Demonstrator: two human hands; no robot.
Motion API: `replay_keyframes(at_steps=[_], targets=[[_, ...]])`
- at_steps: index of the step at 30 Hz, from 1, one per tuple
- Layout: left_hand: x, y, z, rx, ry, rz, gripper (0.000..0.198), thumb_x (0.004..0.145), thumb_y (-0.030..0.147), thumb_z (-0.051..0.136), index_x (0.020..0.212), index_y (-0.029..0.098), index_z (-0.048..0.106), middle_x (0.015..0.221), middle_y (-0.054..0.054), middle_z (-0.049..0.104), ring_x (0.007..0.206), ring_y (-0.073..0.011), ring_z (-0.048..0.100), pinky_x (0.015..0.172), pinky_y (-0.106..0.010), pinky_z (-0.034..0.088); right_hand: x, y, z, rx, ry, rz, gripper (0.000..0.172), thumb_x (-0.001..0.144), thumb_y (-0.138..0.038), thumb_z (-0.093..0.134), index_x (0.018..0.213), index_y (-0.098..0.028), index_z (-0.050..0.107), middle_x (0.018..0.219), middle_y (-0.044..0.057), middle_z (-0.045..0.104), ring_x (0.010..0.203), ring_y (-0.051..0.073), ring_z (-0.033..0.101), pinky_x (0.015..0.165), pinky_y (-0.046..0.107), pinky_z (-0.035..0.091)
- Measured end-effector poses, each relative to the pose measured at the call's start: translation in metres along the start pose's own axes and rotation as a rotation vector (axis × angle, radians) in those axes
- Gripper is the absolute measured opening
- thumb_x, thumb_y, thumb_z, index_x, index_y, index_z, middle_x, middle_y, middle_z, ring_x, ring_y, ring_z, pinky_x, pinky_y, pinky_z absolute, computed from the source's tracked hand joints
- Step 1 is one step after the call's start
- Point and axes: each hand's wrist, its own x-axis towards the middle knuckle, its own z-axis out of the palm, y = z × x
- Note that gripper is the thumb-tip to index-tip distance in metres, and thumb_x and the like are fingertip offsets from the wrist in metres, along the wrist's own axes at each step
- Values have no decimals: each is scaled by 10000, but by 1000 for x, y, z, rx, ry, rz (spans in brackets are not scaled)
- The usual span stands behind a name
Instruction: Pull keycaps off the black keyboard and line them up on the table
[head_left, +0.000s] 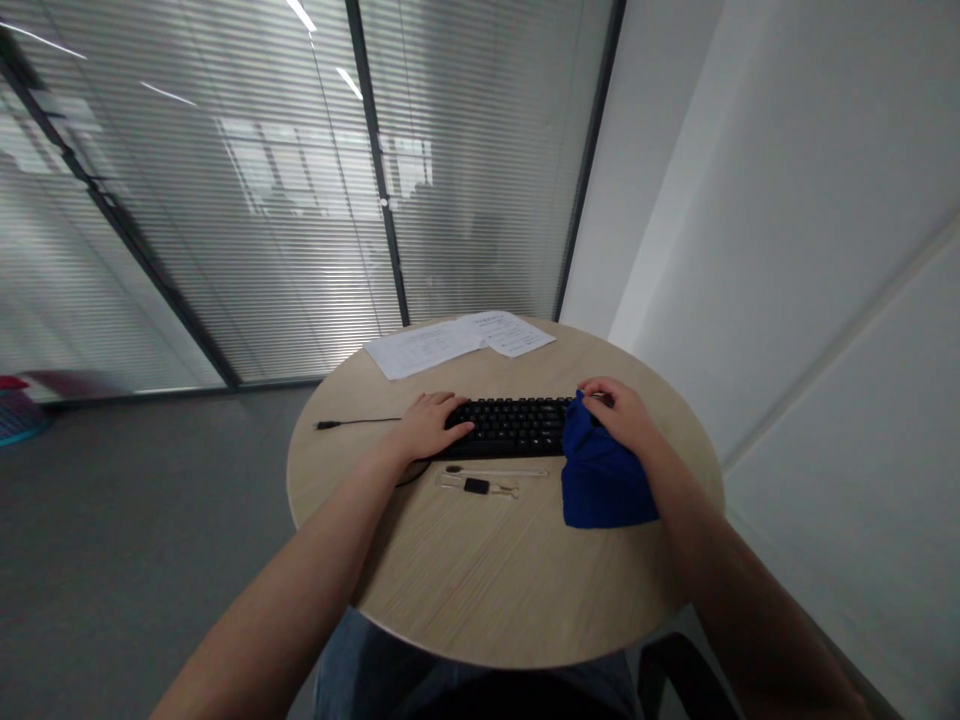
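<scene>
A black keyboard (517,428) lies across the middle of the round table. My left hand (431,424) rests on its left end, with the fingers stretched out and the thumb apart. At the right end, my right hand (613,408) pinches the upper part of a blue cloth (604,485). The cloth covers that end of the keyboard and drapes down onto the table toward me. Below the keyboard lie a thin stick-like brush (499,472) and a small clear tool with a black middle (477,486), whose kind I cannot make out.
Printed paper sheets (457,342) lie at the far side of the wooden table (480,580). A cable with a black plug (328,425) stretches left of the keyboard. Glass panels with blinds stand behind, a white wall (810,250) to the right. A basket (21,412) is at far left.
</scene>
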Motion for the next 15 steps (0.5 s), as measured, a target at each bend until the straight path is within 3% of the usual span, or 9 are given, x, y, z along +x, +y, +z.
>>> replay_keyframes(at_steps=[2, 4, 6, 8, 10, 12, 15], targets=[[0, 0, 0, -3, -9, -1, 651, 939, 614, 479, 1429, 196, 571, 1466, -171, 563, 1366, -349, 500, 1176, -530, 311, -1, -2, -4, 279, 33, 136, 143, 852, -370, 500, 867, -235, 544, 908, 66, 702, 846, 221, 655, 798, 356, 532], [0, 1, 0, -7, -15, -6, 666, 938, 619, 477, 1438, 188, 565, 1473, -180, 556, 1372, -355, 494, 1178, -536, 305, -2, -4, -10, 478, 30, 246, 174, 880, -409, 436, 928, -256, 503, 663, -10, 592, 578, 178, 570, 608, 309, 508], [0, 1, 0, -10, -15, -8, 668, 934, 626, 479, 1438, 196, 566, 1470, -174, 561, 1368, -355, 498, 1178, -537, 303, -4, -4, -17, 525, -31, 314, 202, 891, -442, 431, 966, -269, 505, 524, -81, 418, 398, 137, 374, 448, 258, 389], [0, 1, -1, -17, -8, -7, 661, 926, 629, 489, 1429, 211, 574, 1462, -160, 571, 1358, -353, 507, 1179, -534, 303, -5, -3, -22, 403, -163, 346, 238, 883, -473, 498, 955, -256, 566, 497, -91, 392, 369, 119, 314, 412, 242, 330], [0, 1, -1, -34, 4, -6, 645, 916, 621, 509, 1415, 221, 587, 1454, -149, 581, 1346, -352, 515, 1179, -532, 305, -6, -2, -21, 179, -299, 298, 255, 857, -463, 591, 925, -229, 665, 575, -37, 562, 455, 138, 480, 490, 266, 430], [0, 0, -2, -54, 14, -6, 637, 904, 614, 531, 1402, 222, 601, 1446, -146, 589, 1334, -356, 524, 1177, -536, 308, -5, -4, -16, -60, -374, 187, 226, 845, -403, 638, 916, -221, 751, 810, 36, 738, 701, 195, 664, 703, 325, 536], [0, 1, -3, -58, 15, 0, 646, 897, 625, 534, 1397, 222, 606, 1443, -143, 592, 1334, -360, 524, 1178, -534, 312, -5, -11, -5, -327, -415, 101, 196, 847, -301, 635, 912, -244, 811, 1007, 55, 792, 933, 247, 720, 890, 357, 532]])
